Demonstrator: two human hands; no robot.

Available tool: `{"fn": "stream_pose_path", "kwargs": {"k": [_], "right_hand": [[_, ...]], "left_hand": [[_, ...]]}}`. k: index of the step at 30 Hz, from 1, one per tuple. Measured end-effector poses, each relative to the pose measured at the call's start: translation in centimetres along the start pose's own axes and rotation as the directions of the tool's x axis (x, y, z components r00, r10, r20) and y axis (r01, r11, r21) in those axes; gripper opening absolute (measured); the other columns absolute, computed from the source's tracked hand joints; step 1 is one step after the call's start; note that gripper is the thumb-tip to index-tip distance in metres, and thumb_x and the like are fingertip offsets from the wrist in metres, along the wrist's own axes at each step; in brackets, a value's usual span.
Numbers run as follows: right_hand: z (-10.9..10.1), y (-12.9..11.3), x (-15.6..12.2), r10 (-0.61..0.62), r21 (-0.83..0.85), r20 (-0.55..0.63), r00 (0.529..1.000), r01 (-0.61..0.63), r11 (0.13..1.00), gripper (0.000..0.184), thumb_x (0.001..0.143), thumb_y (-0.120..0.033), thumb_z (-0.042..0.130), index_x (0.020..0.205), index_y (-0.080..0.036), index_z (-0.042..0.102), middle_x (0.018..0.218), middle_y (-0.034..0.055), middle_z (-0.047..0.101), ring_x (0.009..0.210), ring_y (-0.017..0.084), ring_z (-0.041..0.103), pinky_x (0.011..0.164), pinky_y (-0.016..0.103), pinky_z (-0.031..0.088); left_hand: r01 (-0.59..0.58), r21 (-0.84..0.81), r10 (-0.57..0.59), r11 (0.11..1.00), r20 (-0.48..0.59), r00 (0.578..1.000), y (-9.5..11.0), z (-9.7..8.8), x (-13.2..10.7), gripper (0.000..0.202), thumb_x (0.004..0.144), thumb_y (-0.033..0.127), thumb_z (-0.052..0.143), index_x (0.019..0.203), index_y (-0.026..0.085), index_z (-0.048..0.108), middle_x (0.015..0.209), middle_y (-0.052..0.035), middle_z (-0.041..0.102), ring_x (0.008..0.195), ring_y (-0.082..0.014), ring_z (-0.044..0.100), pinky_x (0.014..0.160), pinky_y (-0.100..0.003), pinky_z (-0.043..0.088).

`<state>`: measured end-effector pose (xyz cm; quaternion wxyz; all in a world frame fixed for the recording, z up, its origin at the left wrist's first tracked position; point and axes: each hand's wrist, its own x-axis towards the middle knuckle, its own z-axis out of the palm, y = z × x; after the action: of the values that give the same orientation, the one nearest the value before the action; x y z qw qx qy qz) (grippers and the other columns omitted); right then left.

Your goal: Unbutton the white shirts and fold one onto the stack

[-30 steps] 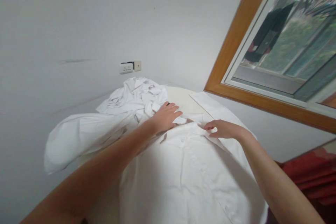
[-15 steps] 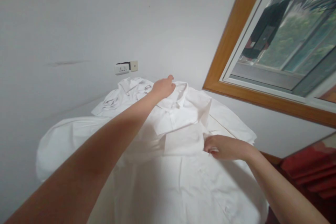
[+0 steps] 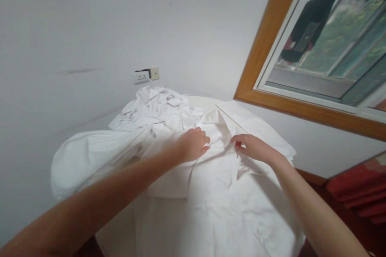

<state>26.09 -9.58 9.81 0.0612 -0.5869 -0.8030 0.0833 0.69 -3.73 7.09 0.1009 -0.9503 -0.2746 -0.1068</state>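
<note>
A white shirt [image 3: 211,172] lies spread and partly folded over itself in front of me; its collar does not show. My left hand [image 3: 194,144] is over the upper part of the shirt, fingers slightly bent, with a gap between thumb and forefinger. To its right, my right hand [image 3: 250,146] is closed in a pinch at the shirt's folded edge. Shirt cloth stands up in a loose peak between and beyond the two hands.
Crumpled white cloth [image 3: 150,108] is heaped at the back left, beside a bulging white bundle [image 3: 87,156]. Flat white cloth [image 3: 265,128] lies at the right. Behind are a wall with a socket [image 3: 141,77] and a wood-framed window [image 3: 256,98]. Red fabric [image 3: 358,192] is at lower right.
My left hand has come back toward me from the shirt's collar end. The collar has gone out of sight as the upper part folded over. My right hand has moved slightly up and away.
</note>
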Motion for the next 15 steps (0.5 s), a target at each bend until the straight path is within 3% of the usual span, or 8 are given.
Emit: {"fn": "stream_pose_path", "kwargs": {"k": [3,6,9,11,13,15], "right_hand": [[1.4,-0.3,1.6,-0.012,-0.051,-0.023,1.0,0.011,0.999,0.043,0.083,-0.017,0.047,0.124,-0.023,0.058,0.093,0.0049,0.07,0.079,0.017,0.063,0.072,0.024,0.042],[2.6,-0.5,2.8,0.016,-0.127,0.067,0.998,-0.008,0.992,0.045,0.084,-0.028,0.054,0.129,-0.028,0.054,0.094,0.0037,0.07,0.081,0.018,0.064,0.069,0.024,0.041],[3.0,-0.6,3.6,0.076,-0.259,0.097,0.992,-0.049,0.965,0.025,0.085,-0.035,0.056,0.104,-0.024,0.068,0.093,0.0058,0.071,0.083,0.021,0.064,0.066,0.025,0.04],[2.6,-0.4,3.7,0.096,-0.346,0.058,0.994,-0.07,0.936,0.022,0.086,-0.037,0.054,0.088,-0.022,0.069,0.091,0.0069,0.07,0.083,0.021,0.064,0.064,0.026,0.039],[1.4,0.2,3.5,0.125,-0.405,-0.008,0.992,-0.117,0.907,0.024,0.087,-0.037,0.051,0.085,-0.02,0.068,0.091,0.0077,0.07,0.082,0.021,0.064,0.062,0.026,0.038],[-0.3,1.2,3.1,0.179,-0.442,-0.089,0.98,-0.2,0.874,0.027,0.089,-0.038,0.048,0.085,-0.019,0.067,0.092,0.0089,0.069,0.081,0.021,0.064,0.06,0.025,0.037]], "left_hand": [[0.064,0.059,-0.064,0.996,-0.002,0.998,0.6,1.2,-3.1,0.022,0.087,0.037,0.054,0.088,0.017,0.063,0.088,-0.0088,0.062,0.093,-0.0242,0.053,0.082,-0.038,0.038],[0.123,0.128,-0.127,0.984,0.026,0.992,0.6,1.2,-4.9,0.017,0.084,0.032,0.059,0.087,0.016,0.063,0.089,-0.0085,0.063,0.094,-0.0249,0.054,0.086,-0.04,0.037],[0.137,0.148,-0.157,0.979,0.128,0.979,0.3,0.9,-5.6,0.013,0.085,0.028,0.06,0.086,0.016,0.063,0.084,-0.0075,0.066,0.085,-0.0239,0.057,0.078,-0.039,0.038],[0.119,0.159,-0.145,0.98,0.164,0.976,0.0,0.6,-5.9,0.012,0.086,0.026,0.058,0.083,0.016,0.064,0.077,-0.0067,0.066,0.077,-0.0227,0.058,0.073,-0.038,0.038],[0.088,0.186,-0.111,0.979,0.114,0.987,-0.3,-0.2,-6.1,0.013,0.086,0.023,0.057,0.078,0.016,0.064,0.072,-0.0063,0.064,0.076,-0.0225,0.058,0.073,-0.039,0.038],[0.084,0.243,-0.085,0.966,-0.006,0.996,-0.8,-1.7,-6.6,0.015,0.085,0.021,0.055,0.073,0.016,0.063,0.072,-0.0066,0.062,0.081,-0.0237,0.056,0.076,-0.041,0.038]]}}
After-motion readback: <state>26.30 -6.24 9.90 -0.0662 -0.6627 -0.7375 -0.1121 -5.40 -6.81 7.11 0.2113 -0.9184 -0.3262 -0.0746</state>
